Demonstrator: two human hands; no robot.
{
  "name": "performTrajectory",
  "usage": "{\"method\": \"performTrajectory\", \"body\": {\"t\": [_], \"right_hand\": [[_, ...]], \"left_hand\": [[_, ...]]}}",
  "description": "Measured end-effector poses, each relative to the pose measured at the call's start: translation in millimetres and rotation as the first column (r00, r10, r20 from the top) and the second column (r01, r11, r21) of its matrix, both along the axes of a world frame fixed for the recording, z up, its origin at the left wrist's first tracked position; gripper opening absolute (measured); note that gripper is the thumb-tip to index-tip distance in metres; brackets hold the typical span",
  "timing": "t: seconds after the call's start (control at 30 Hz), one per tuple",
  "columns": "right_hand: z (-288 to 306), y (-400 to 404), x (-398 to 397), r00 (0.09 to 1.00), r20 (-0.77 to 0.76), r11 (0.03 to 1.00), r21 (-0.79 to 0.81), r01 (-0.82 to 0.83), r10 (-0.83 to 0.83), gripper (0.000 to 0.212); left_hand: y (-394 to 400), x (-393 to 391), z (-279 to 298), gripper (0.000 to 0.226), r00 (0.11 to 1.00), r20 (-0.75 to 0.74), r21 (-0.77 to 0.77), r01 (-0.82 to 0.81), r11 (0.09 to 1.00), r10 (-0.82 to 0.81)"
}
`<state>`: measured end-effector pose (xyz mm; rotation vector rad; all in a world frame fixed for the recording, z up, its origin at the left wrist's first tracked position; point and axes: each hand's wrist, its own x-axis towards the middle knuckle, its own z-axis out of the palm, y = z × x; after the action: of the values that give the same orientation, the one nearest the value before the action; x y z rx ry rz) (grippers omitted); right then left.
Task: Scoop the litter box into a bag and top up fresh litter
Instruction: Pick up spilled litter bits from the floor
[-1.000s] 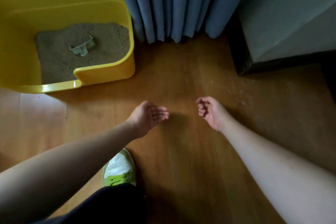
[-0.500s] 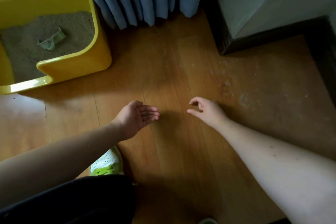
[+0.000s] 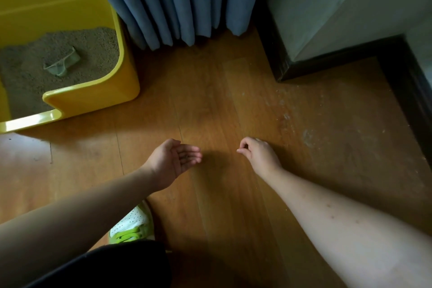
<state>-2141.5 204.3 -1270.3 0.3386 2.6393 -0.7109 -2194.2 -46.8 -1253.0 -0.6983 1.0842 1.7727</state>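
A yellow litter box (image 3: 93,98) stands on the wooden floor at the upper left, filled with sandy brown litter (image 3: 30,72). A pale green scoop (image 3: 62,64) lies half sunk in the litter. My left hand (image 3: 175,159) hovers over the floor in the middle, palm up, fingers loosely apart and empty. To its right my right hand (image 3: 259,154) has its fingers curled inward, thumb meeting fingertips, and I see nothing in it. Both hands are well away from the box. No bag is in view.
Blue curtains (image 3: 177,0) hang down to the floor behind the box. A grey wall corner with dark skirting (image 3: 327,65) juts in at the upper right. My green and white shoe (image 3: 133,224) rests on the wooden floor (image 3: 222,105), which has pale dusty specks at right.
The view has shifted, so the litter box and curtains sit further right in the frame than half a second ago. My right hand's fingers have curled in more. The left hand stays open.
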Motion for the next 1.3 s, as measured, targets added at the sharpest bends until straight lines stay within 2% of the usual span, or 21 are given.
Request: {"method": "performTrajectory", "body": {"t": [0.1,0.17,0.23,0.27,0.3,0.37,0.4,0.43,0.47,0.5,0.6,0.73,0.9,1.13,1.27,1.3], "right_hand": [[0.2,0.7,-6.0,0.999,0.005,0.999,-0.021,0.044,-0.044,0.013],[2.6,-1.0,-10.5,0.99,0.018,0.986,-0.089,0.141,-0.14,0.016],[6.4,-3.6,-18.3,0.943,0.081,0.917,-0.219,0.333,-0.323,0.026],[9.3,-4.7,-23.1,0.895,0.15,0.839,-0.31,0.447,-0.421,0.03],[11.8,-6.1,-28.0,0.827,0.251,0.706,-0.431,0.561,-0.504,0.031],[19.8,-5.0,-36.5,0.655,0.491,0.265,-0.646,0.716,-0.574,0.015],[24.9,-2.1,-39.8,0.597,0.581,0.052,-0.692,0.72,-0.553,0.01],[28.2,1.3,-42.3,0.574,0.636,-0.091,-0.707,0.702,-0.515,0.018],[32.3,4.9,-44.6,0.571,0.671,-0.178,-0.707,0.684,-0.472,0.024],[35.0,8.4,-46.7,0.577,0.686,-0.226,-0.708,0.669,-0.442,0.026],[38.4,18.8,-45.6,0.585,0.698,-0.271,-0.708,0.652,-0.414,0.022],[35.9,32.8,-40.0,0.542,0.699,-0.324,-0.705,0.631,-0.466,0.016],[29.9,48.6,-41.0,0.551,0.682,-0.4,-0.73,0.554,-0.481,0.011],[21.3,77.8,-50.8,0.55,0.621,-0.375,-0.781,0.5,-0.559,0.006],[20.1,91.4,-67.7,0.46,0.595,-0.293,-0.766,0.572,-0.659,0.015],[20.1,93.8,-72.3,0.448,0.565,-0.226,-0.76,0.609,-0.693,0.02]], "left_hand": [[11.9,-6.1,1.5,0.058,1.0,-0.015,0.01,0.016,1.0,-0.016],[24.5,-11.9,4.5,0.059,0.999,-0.029,0.019,0.025,0.999,-0.025],[38.6,-18.1,9.1,0.059,0.999,-0.041,0.028,0.029,0.999,-0.028],[45.6,-21.3,12.0,0.059,0.999,-0.046,0.036,0.029,0.999,-0.027],[51.9,-24.4,15.0,0.059,0.998,-0.052,0.044,0.028,0.999,-0.025],[63.0,-31.1,20.9,0.058,0.998,-0.065,0.053,0.026,0.998,-0.022],[67.5,-34.5,23.8,0.056,0.997,-0.07,0.054,0.027,0.998,-0.023],[71.6,-37.9,26.6,0.055,0.997,-0.076,0.053,0.031,0.998,-0.027],[75.1,-41.2,29.1,0.054,0.996,-0.08,0.053,0.038,0.998,-0.034],[78.4,-44.2,31.2,0.053,0.996,-0.082,0.053,0.05,0.997,-0.045],[87.8,-53.1,37.7,0.052,0.991,-0.086,0.055,0.111,0.992,-0.106],[101.8,-67.6,47.9,0.054,0.979,-0.123,0.049,0.172,0.984,-0.165],[123.0,-75.5,57.1,0.053,0.962,-0.128,0.061,0.249,0.967,-0.239],[137.1,-96.1,67.9,0.052,0.916,-0.173,0.023,0.372,0.928,-0.363],[141.0,-95.9,64.7,0.052,0.931,-0.177,0.048,0.333,0.942,-0.32],[140.7,-93.9,62.6,0.053,0.936,-0.177,0.062,0.32,0.945,-0.305]]}}
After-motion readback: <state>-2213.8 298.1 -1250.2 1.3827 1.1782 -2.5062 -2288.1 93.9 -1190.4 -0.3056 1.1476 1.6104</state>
